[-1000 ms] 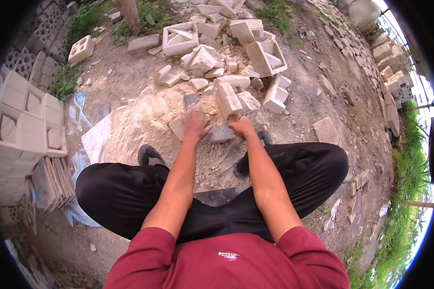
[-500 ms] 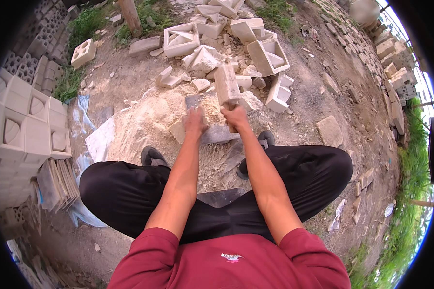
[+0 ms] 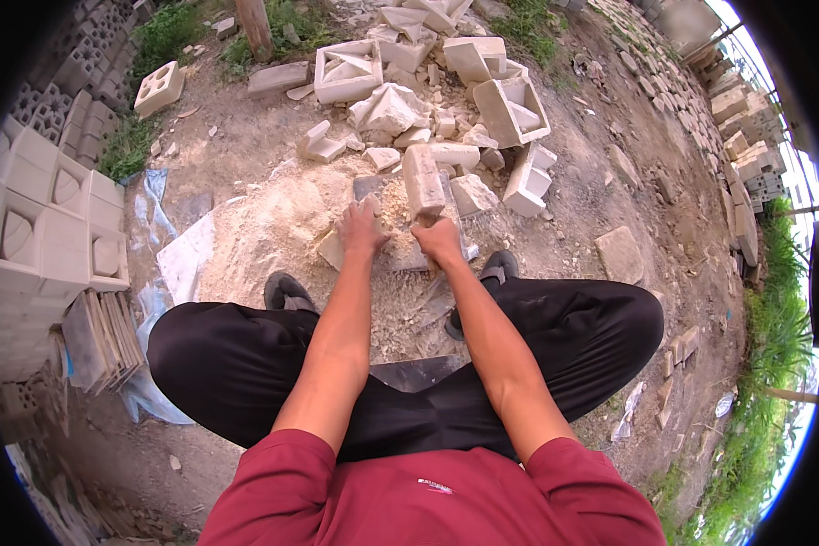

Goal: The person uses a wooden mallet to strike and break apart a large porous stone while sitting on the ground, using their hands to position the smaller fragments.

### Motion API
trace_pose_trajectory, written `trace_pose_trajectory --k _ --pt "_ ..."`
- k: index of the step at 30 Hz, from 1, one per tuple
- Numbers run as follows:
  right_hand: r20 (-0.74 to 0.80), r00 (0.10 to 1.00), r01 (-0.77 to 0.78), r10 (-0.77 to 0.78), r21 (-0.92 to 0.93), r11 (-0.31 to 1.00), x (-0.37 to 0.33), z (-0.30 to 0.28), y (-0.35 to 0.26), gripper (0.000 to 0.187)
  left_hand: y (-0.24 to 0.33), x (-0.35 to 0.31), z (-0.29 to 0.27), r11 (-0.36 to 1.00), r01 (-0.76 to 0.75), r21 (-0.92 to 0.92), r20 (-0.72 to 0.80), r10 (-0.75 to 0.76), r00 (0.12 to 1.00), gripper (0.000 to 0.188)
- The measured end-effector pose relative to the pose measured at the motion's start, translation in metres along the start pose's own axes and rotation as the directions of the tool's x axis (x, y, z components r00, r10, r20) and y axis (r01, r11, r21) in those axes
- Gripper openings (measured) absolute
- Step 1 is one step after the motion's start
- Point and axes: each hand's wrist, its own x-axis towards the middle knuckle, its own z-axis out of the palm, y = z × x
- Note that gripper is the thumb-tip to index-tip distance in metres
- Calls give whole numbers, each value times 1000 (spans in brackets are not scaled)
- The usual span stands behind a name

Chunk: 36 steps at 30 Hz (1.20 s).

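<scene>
Head view — right hand point(image 3: 439, 241) grips mallet point(image 3: 421, 177), long axis pointing ahead — left hand point(image 3: 362, 229) over pale block point(image 3: 328, 250), grip unclear.

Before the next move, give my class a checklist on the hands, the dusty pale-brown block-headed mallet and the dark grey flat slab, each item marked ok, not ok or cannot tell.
1. Right hand closed around the handle of the dusty pale-brown block-headed mallet: ok.
2. Bare left hand apart from the mallet's head: ok, it is to the left with a gap between.
3. Left hand's fingers firm on a piece: cannot tell, the hand covers the contact.
4. Dark grey flat slab free of loose material: not ok, tan crumbs lie on it.
5. Gloves on: not ok, both hands are bare.
</scene>
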Motion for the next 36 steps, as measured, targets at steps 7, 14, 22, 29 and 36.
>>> trace_pose_trajectory --k 7,14,22,29,36 --pt "-109 978 151 -178 -222 963 -12 28 36 49 -1 -1 0 997 -39 -61 15 40 999 102" --pt "-230 941 273 -249 79 959 11 17 -12 44 -13 -2 5 997 -11 -73 5 11 1000 106" --pt "30 997 72 -68 -161 984 13 5 24 42 1 0 4 989 55 -135 -5 -56 998 110" --pt "-251 952 221 -177 158 962 18 15 28 43 7 -3 2 993 48 -108 6 -48 999 103" --pt "169 985 -40 42 -17 999 8 20 3 44 -17 1 14 991 108 -79 -50 -113 992 105"
